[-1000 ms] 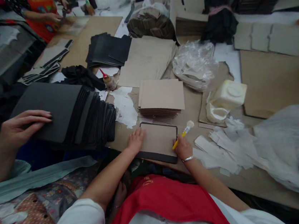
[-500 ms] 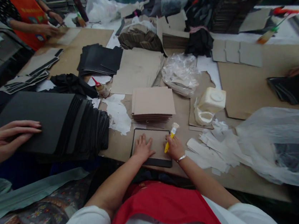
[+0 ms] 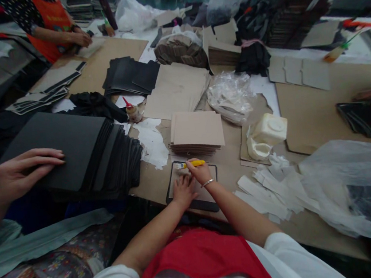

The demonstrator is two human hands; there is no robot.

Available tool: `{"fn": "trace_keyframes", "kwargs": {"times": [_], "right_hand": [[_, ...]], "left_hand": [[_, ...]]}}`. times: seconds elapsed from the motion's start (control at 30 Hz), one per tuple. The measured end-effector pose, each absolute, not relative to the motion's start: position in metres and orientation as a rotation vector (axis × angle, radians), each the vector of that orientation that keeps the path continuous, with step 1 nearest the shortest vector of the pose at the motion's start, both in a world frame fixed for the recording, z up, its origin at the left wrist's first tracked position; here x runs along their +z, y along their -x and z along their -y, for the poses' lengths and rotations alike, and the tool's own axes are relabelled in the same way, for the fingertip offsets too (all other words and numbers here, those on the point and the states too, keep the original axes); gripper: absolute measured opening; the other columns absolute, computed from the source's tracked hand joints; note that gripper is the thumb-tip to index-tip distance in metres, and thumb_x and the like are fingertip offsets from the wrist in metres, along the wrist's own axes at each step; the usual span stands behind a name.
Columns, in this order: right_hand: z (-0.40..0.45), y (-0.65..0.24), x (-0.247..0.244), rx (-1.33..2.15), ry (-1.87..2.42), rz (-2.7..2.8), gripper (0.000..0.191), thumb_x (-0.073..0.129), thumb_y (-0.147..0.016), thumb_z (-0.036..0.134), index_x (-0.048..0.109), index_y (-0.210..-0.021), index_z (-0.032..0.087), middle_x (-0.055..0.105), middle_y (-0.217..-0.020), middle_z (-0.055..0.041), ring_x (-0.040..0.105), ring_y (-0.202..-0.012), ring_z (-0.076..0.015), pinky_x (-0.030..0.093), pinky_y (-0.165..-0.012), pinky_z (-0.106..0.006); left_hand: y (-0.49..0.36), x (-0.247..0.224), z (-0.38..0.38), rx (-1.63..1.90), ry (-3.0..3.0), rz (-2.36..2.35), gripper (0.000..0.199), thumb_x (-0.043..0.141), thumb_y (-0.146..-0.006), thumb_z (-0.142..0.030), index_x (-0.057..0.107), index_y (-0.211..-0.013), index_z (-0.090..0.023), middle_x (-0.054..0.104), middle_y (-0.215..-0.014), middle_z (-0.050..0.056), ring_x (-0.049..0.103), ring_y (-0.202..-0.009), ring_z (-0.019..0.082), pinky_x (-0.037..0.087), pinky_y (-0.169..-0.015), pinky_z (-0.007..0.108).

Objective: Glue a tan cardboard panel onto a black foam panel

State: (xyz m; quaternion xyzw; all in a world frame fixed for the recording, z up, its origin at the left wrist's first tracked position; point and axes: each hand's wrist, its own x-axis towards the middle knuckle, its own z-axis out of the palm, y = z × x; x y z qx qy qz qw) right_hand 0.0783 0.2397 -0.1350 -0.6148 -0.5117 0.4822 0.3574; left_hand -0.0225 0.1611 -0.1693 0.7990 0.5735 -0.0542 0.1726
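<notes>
A tan board with a black border lies flat at the table's front edge. On its left part rests my left hand, fingers spread. My right hand is closed on a yellow-handled brush; the bristles point left, over the board's upper left corner. Just beyond the board stands a stack of pinkish-tan boards. A cut-open white plastic jug lies to the right of the stack.
A co-worker's hand rests on a big black stack at left. Paper scraps and a clear plastic bag lie right. A small red-tipped bottle stands left of centre. Other people's hands show at far left and far right.
My right hand has moved left across the board, and the brush has swung from pointing up and away to pointing left. My left hand remains on the board. The whole view has shifted slightly.
</notes>
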Motion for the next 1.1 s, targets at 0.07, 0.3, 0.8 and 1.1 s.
{"fn": "trace_keyframes", "kwargs": {"times": [0.07,0.3,0.8,1.1], "right_hand": [[-0.243,-0.071,-0.145,1.206,1.593,1.375,0.032,0.052,-0.075,0.048,0.064,-0.075,0.018,0.06,-0.057,0.0009,0.057,-0.052,-0.0127,0.043,-0.049,-0.021],[-0.239,-0.102,-0.15,0.885,1.735,1.662,0.026,0.05,-0.08,0.038,0.067,-0.076,0.02,0.069,-0.074,-0.0024,0.063,-0.069,-0.0141,0.045,-0.064,-0.022],[-0.175,-0.221,-0.112,0.894,1.825,1.356,0.041,0.045,-0.085,0.051,0.065,-0.099,0.018,0.065,-0.064,0.0,0.059,-0.048,-0.0117,0.046,-0.048,-0.022],[-0.071,-0.308,-0.168,0.311,1.959,1.967,0.018,0.049,-0.089,0.026,0.061,-0.098,0.018,0.069,-0.09,-0.0103,0.063,-0.081,-0.0191,0.049,-0.074,-0.03]], "left_hand": [[0.023,-0.168,-0.162,-0.159,-2.27,-1.63,0.065,0.058,-0.079,-0.051,0.042,-0.137,-0.026,0.038,-0.144,0.012,0.03,-0.132,0.034,0.028,-0.103,0.057],[0.022,-0.163,-0.162,-0.179,-2.271,-1.629,0.062,0.058,-0.08,-0.049,0.044,-0.135,-0.024,0.038,-0.144,0.014,0.033,-0.13,0.035,0.029,-0.103,0.055],[0.022,-0.162,-0.158,-0.204,-2.346,-1.621,0.058,0.056,-0.081,-0.047,0.048,-0.133,-0.021,0.041,-0.141,0.016,0.035,-0.126,0.036,0.03,-0.1,0.051],[0.014,-0.165,-0.156,-0.208,-2.555,-1.54,0.048,0.051,-0.085,-0.041,0.052,-0.128,-0.017,0.041,-0.141,0.017,0.037,-0.125,0.034,0.033,-0.099,0.05]]}}
